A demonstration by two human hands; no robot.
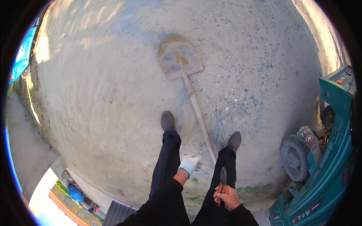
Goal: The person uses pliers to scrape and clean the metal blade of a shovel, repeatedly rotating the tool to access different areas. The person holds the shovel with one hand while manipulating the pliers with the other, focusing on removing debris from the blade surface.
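My left hand, in a white work glove with a pale blue-green cuff, hangs in front of my left leg. Its fingers are loosely bent and a little apart, with nothing visible in them. My bare right hand is closed around the orange handles of a pair of pliers, whose dark jaws point forward over my right thigh. Ahead on the ground lies a shovel with a broad, dirt-stained blade. Its wooden handle runs back between my feet, ending close to my right leg.
Gravel is scattered over the concrete ground, mostly right of the shovel. A green vehicle with a black-tyred wheel stands close on my right. Far left is a bright blue vehicle. Dark slatted boards lie behind at the lower left.
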